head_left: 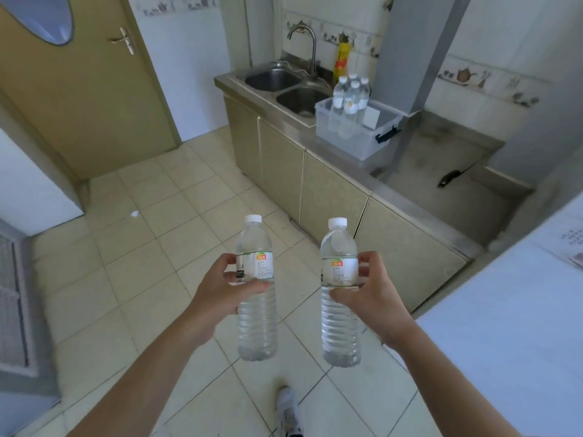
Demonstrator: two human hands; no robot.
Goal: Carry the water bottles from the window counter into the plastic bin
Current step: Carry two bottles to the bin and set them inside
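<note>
- Two water bottles in transit, one per hand, both upright, capped and full, held out over the tiled floor (151, 222) and well short of the counter.
- Left hand (217, 298) wrapped round the left bottle (256, 291) at mid-height, thumb across the front just under the label, fingers curled behind; a grip near the middle, probably so the weight hangs balanced and the bottle stays vertical.
- Right hand (375, 298) gripping the right bottle (340, 291) the same way, thumb on the near side below the label, fingertips curled round the far side.
- Bottles close together but apart, not touching; a gap of floor visible between them.
- Plastic bin (353, 137) ahead on the steel counter (419, 212), just beside the double sink (284, 86), lid off, blue clip on its right end.
- Already in the bin: a cluster of water bottles (350, 96) standing upright in the back-left corner, so free room toward the front and right, likely the best place for these two.
- A white card or paper standing inside the bin to the right of that cluster; purpose unclear.
- Yellow bottle (342, 58) by the tap against the wall, apparently no part of the job.
- One shoe (288, 411) forward on the tiles below the arms, consistent with a walk toward the bin.
- Judged stage: mid-carry, with the approach and the lowering over the bin's rim not yet done.
</note>
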